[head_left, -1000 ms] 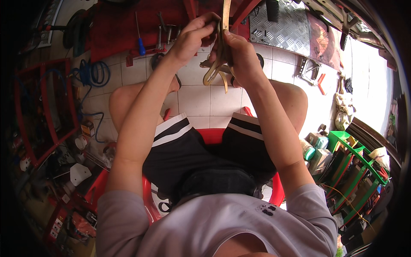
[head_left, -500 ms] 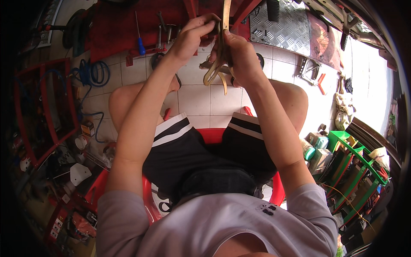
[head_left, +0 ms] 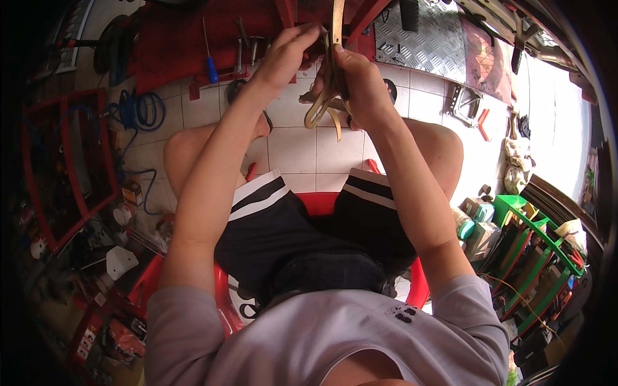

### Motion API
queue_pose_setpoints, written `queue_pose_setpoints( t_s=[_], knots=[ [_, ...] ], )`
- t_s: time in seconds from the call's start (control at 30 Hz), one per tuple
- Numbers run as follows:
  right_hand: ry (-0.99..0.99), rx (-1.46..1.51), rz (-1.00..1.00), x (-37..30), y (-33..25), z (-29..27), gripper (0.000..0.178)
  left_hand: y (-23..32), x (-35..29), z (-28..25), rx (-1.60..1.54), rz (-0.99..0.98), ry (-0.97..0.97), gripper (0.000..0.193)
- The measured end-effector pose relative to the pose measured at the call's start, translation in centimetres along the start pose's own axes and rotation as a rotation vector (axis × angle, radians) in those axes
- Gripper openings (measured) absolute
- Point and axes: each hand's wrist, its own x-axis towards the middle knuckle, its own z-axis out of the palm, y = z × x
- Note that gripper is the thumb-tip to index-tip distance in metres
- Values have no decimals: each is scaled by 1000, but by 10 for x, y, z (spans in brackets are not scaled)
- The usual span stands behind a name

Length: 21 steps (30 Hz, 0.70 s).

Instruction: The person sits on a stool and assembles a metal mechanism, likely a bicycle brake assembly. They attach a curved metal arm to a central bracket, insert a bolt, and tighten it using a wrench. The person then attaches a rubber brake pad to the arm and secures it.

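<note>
A long tan metal part [head_left: 337, 29], flat with a hooked, branching lower end, is held in front of me near the top of the view. My right hand [head_left: 360, 76] is wrapped round its middle, the thumb lying along it. At its left side is my left hand [head_left: 290, 55], fingers curled in; their tips are in shadow, so I cannot make out what they pinch. The hooked end hangs below both hands, over the tiled floor [head_left: 296, 151]. The upper end runs out of view between red metal legs [head_left: 286, 13].
On a red bench [head_left: 167, 61] lie a blue-handled screwdriver [head_left: 212, 69] and a wrench [head_left: 239, 56]. A ridged metal plate [head_left: 431, 42] lies to its right. A blue hose [head_left: 148, 110] coils at left; a green rack [head_left: 541, 228] stands at right. I sit on a red chair [head_left: 417, 286].
My left fingers have shifted slightly beside the tan metal part. The part's upper end has tipped a little to the left. My right hand still holds it.
</note>
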Motion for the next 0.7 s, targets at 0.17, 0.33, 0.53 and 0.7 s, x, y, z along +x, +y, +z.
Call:
queue_pose_setpoints(
  t_s=[0.17,0.33,0.53,0.7],
  knots=[
    [38,14,-2,-3,-5,5,35,3,1,8,-53,111,-38,22],
    [7,-17,18,0,0,1,34,-6,3,5,74,141,1,30],
    [3,-36,8,-1,0,1,34,5,-2,10,124,-138,154,37],
    [23,-15,4,-1,-2,3,35,6,-2,4,-42,-14,28,23]
  ],
)
